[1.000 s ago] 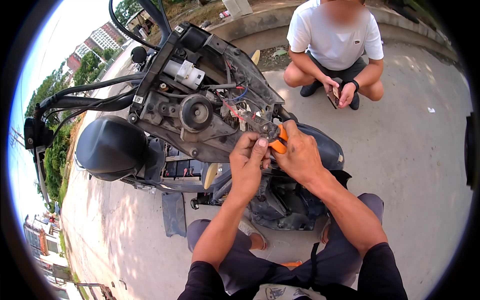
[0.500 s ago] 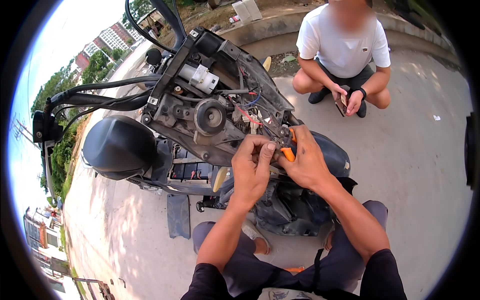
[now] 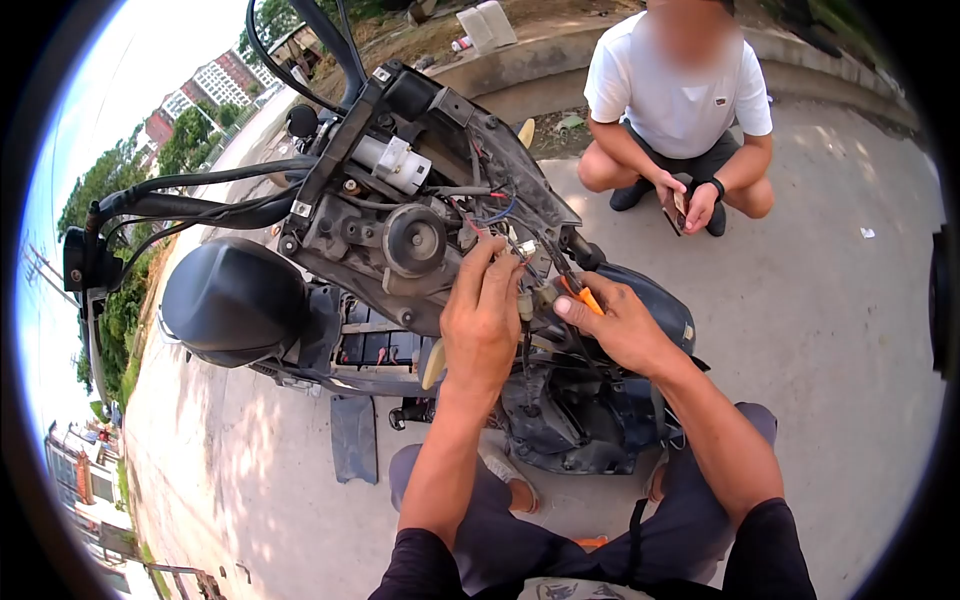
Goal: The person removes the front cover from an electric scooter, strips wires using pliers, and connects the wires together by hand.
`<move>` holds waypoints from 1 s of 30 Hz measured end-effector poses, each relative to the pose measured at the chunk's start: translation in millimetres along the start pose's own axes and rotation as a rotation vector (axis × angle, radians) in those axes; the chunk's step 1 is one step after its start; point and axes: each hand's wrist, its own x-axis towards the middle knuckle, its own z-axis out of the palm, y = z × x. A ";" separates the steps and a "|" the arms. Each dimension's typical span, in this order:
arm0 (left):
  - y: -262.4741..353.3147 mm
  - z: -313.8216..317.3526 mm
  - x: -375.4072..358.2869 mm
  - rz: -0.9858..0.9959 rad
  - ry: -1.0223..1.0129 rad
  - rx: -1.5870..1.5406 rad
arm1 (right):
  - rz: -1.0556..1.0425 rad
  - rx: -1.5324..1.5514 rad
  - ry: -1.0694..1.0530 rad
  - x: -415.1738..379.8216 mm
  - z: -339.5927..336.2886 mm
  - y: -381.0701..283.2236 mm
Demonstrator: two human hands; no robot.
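Note:
In front of me is an electric scooter with its front panels off, its frame [image 3: 330, 170] and wiring bare. My left hand [image 3: 480, 325] is closed, its fingertips pinching thin wires [image 3: 474, 228] beside the round black horn [image 3: 414, 240]. My right hand [image 3: 625, 325] is wrapped round orange-handled pliers [image 3: 588, 297]; their jaws are hard to make out among dark cables. White connectors [image 3: 524, 248] and pale plugs [image 3: 526, 304] hang between my two hands.
A person in a white shirt [image 3: 680, 95] squats at the right, holding a dark flat object [image 3: 674, 208]. The black scooter seat [image 3: 236, 302] and battery compartment [image 3: 380, 345] are at left. Black plastic panels [image 3: 570, 425] lie before my feet; a grey flat piece [image 3: 354, 440] is on the ground.
My left hand has moved away from the pliers, up and left to the wires by the horn. My right hand has shifted slightly right and down with the pliers, showing the connectors.

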 end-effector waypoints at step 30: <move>-13.9 2.5 -13.4 -0.260 0.085 -0.587 | -0.453 -0.520 0.313 1.4 20.5 1.2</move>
